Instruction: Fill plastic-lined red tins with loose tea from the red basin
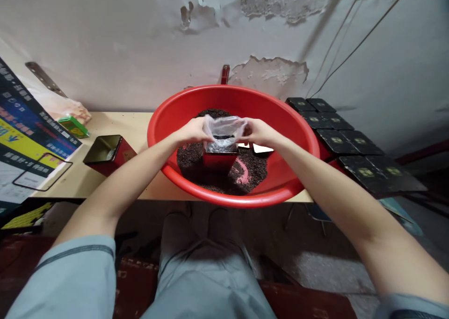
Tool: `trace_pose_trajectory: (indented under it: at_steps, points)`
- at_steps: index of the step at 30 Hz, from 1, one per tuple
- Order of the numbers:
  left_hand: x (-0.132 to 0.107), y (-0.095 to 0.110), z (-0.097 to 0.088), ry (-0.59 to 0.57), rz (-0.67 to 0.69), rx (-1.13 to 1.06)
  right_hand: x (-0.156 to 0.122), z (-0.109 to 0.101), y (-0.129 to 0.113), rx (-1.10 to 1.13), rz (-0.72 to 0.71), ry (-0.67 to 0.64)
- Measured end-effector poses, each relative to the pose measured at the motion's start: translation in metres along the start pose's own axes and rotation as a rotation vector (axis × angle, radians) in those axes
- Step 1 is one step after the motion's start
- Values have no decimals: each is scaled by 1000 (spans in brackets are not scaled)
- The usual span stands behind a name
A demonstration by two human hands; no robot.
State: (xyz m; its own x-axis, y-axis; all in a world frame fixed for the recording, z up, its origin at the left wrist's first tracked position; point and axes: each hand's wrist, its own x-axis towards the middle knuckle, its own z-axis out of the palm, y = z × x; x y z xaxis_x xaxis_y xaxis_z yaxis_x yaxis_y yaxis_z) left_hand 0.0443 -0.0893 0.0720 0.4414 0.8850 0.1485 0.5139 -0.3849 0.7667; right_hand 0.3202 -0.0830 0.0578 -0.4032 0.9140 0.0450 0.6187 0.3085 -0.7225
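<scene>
A red tin [219, 162] stands upright in a large red plastic basin [226, 200], lined with a clear plastic bag [224, 142] whose mouth spreads above the tin's rim. Dark material shows inside the bag. My left hand [194, 130] pinches the bag's left edge, and my right hand [258, 133] grips its right edge; both are closed. Loose dark granules, like tea leaves [191, 162], cover the basin floor around the tin. A pale flat-faced object [262, 148] with a dark edge lies under my right hand, its kind unclear.
An open red tin [121, 156] stands left of the basin on the wooden table [115, 118]. Several dark-topped tins [347, 141] form rows at the right. A printed box [31, 136] and a small green packet [74, 126] are at the left. A peeling wall is behind.
</scene>
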Motion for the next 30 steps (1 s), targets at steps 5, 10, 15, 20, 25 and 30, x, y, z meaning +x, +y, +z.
trace_pose_trajectory:
  at_steps: [5, 10, 15, 20, 25, 30]
  points:
    - [14, 18, 0, 132, -43, 213, -9, -3, -27, -750, -347, 71]
    - [-2, 6, -12, 262, -24, 203, -34, -18, -31, -1113, -272, 29]
    - [-11, 4, -15, 327, -19, 152, -28, -30, -23, -894, -274, 86]
    - [-29, -2, -37, 322, -140, 33, -26, -63, 9, -161, -351, 333]
    - [-29, 4, -34, 31, -263, -139, -17, -45, 21, 266, 9, -56]
    - [5, 34, 21, 11, -184, 51, 18, 34, -11, 275, -155, -101]
